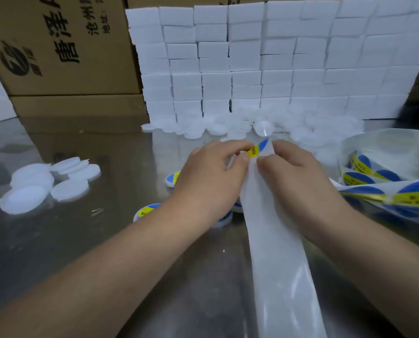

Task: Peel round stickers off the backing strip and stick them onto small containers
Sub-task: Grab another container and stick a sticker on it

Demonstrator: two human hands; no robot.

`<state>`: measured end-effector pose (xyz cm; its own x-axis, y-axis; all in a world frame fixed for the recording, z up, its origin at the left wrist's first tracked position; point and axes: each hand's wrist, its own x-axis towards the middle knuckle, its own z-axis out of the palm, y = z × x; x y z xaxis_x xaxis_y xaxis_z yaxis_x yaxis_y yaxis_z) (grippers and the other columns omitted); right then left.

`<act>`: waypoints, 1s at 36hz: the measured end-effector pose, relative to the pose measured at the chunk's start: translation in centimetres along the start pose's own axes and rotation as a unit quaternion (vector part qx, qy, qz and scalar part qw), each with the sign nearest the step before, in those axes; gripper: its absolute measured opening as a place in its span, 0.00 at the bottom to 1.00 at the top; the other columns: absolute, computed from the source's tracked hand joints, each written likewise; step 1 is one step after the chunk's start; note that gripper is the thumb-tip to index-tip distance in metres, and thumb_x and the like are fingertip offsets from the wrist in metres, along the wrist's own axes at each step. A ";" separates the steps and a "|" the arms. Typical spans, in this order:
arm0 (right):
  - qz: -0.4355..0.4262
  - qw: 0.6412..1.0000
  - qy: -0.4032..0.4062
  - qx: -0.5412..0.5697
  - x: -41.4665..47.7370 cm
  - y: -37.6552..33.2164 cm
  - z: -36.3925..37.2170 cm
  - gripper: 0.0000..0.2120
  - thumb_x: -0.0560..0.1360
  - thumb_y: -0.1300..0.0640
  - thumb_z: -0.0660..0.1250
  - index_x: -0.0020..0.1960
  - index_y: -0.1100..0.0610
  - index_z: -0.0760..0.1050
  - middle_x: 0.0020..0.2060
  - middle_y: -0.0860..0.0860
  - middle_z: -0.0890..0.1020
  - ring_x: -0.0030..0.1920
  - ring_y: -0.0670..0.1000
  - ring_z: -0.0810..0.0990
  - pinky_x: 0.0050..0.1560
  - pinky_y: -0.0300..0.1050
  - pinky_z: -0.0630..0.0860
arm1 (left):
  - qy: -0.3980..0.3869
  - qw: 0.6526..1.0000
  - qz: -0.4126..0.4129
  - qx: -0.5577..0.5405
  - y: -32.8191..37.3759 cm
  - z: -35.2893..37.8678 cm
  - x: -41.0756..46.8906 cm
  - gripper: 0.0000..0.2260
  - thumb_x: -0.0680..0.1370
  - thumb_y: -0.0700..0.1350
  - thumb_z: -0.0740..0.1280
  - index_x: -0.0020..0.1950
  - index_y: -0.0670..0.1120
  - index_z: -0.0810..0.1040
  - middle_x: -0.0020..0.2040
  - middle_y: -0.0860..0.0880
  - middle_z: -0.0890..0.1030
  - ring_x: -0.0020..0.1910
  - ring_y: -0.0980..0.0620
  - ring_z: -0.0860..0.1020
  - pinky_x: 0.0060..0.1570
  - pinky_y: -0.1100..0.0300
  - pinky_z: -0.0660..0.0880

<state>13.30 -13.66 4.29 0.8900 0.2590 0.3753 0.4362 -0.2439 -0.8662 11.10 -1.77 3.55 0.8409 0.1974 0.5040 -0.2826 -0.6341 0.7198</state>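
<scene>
Together, both hands are working at the far end of the white backing strip over the steel counter: the left hand is pinching a blue-and-yellow round sticker, the right hand is clamping the strip. Already labelled containers are sitting beneath the left wrist.

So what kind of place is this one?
Probably a packing workshop or storeroom: printed cartons stacked beside a wall of white boxes, a steel table with heaps of white lids, and a sticker roll being peeled.
</scene>
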 end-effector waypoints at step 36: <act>-0.057 0.994 -0.052 -0.072 0.5 0.7 -0.4 0.13 0.71 0.66 0.58 0.36 0.52 0.76 0.26 0.43 0.76 0.26 0.42 0.69 0.27 0.36 0.66 | 0.010 0.993 0.061 0.099 -0.6 -1.3 -1.2 0.01 0.68 0.58 0.61 0.37 0.65 0.72 0.45 0.57 0.75 0.48 0.60 0.72 0.48 0.64 0.68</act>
<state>14.08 -14.04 3.97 0.8182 0.3867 0.4254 0.5549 -0.3376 -0.7604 9.64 -0.69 3.09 0.7962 0.1229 0.5924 -0.2839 -0.7888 0.5452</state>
